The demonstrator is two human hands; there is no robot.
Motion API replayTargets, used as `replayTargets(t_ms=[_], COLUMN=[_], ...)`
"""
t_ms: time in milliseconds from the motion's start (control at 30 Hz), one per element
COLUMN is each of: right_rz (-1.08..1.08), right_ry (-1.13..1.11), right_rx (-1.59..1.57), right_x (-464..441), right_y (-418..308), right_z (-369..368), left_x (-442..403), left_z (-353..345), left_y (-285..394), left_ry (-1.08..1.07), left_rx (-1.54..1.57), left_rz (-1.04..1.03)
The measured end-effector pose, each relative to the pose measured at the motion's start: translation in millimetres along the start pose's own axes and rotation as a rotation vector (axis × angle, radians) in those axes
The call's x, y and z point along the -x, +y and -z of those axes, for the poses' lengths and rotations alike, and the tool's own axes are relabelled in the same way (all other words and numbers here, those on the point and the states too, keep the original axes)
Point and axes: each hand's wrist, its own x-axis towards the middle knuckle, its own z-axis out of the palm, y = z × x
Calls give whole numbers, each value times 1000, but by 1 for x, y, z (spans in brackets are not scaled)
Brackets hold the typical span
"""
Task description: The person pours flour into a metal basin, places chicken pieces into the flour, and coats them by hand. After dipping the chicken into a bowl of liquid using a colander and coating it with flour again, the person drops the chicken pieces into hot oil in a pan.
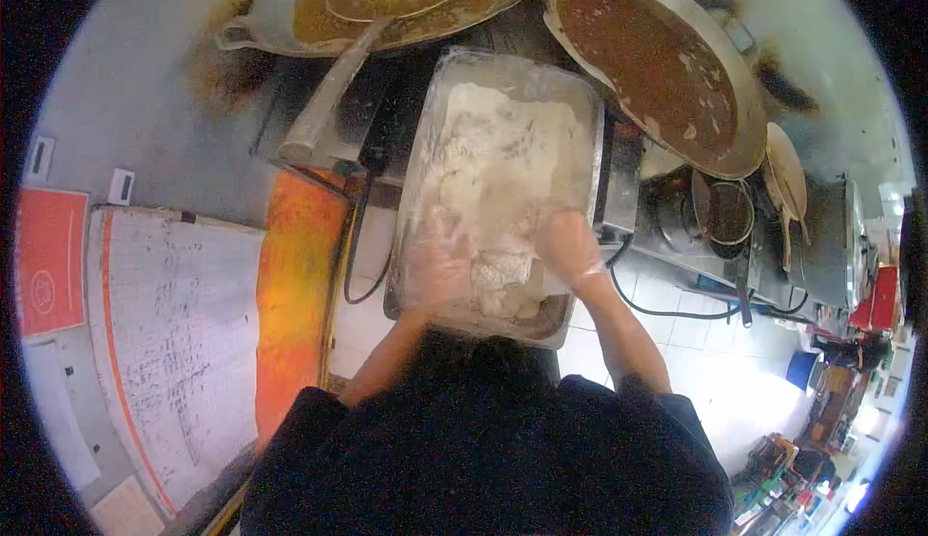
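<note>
In front of me a deep metal tray (pixel 416 173) holds a bed of pale flour (pixel 512 125). Flour-coated pieces (pixel 505 280) lie in its near end; their kind does not show. Inside the near left of the tray is my left hand (pixel 437 260), in a clear plastic glove and smeared by motion, so its fingers cannot be made out. My right hand (pixel 568 246), gloved too, is over the tray's right side beside the coated pieces. Its fingers look curled, but blur hides whether anything is in them.
Behind the tray at left, a large wok (pixel 275 24) of oil holds a long-handled strainer (pixel 338 86). A second wok (pixel 749 140) with dark brown oil stands at back right. Further right are a small strainer (pixel 725 212) and black hoses (pixel 667 312). A written chart (pixel 179 343) hangs left.
</note>
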Motion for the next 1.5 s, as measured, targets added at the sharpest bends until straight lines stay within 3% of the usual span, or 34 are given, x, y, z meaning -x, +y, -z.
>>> replayTargets(t_ms=[33,100,233,300,333,400,467,567,633,667,733,767,833,967,1000,1067,1100,1133,1167,1233,1300,1367,1400,1433,1500], right_rz=[-5,250,467,170,190,112,-28,-3,13,18,-22,-108,-139,-69,-29,-67,327,329,401,240,212,596,227,230,256], right_ry=[10,65,584,362,294,364,347,297,418,409,164,190,289,614,534,190,348,298,240,359,580,316,53,37,133], right_rx=[10,36,-29,-621,-909,-361,-77,176,561,556,713,233,139,-90,-219,-510,-324,-298,-194,65,79,-143,-425,-403,-323], right_x=[3,28,45,62,64,56,22,-25,-58,-69,-89,-79,-57,42,48,21,-14,-61,-124,-204,-243,-243,-209,-178,-124], right_y=[0,3,73,83,94,131,196,273,351,382,425,421,347,125,86,28,19,-22,-41,-87,-88,-79,-76,-75,-74], right_z=[32,92,177,237,258,291,292,270,236,228,212,211,224,243,222,155,81,42,-16,-94,-124,-113,-69,-37,-4], left_x=[-18,-22,-23,-26,-28,-30,-31,-29,-24,-21,-16,-14,-7,-7,4,6,4,5,6,5,3,-7,-7,-4,-16], left_z=[-6,6,-39,-55,-61,-70,-79,-89,-94,-95,-95,-92,-72,-51,-79,-83,-64,-46,-34,-24,-25,-5,7,11,10], left_y=[-5,8,-34,-48,-54,-60,-67,-78,-85,-85,-84,-80,-80,-57,-78,-86,-79,-69,-55,-31,-29,-36,-25,-14,-6], left_ry=[-228,-272,-339,-328,-322,-309,-292,-267,-251,-227,-116,-25,171,129,16,-93,-236,-382,-384,-351,-326,-326,-209,-90,-46], left_rx=[-115,-139,-371,-465,-507,-568,-622,-701,-745,-750,-667,-590,-466,-224,-355,-489,-512,-532,-545,-721,-711,-660,-392,-110,-7], left_rz=[-29,-65,-143,-163,-170,-183,-193,-195,-193,-196,-244,-277,-322,-380,-172,38,-48,-137,-142,-139,-140,-146,-82,-4,39])
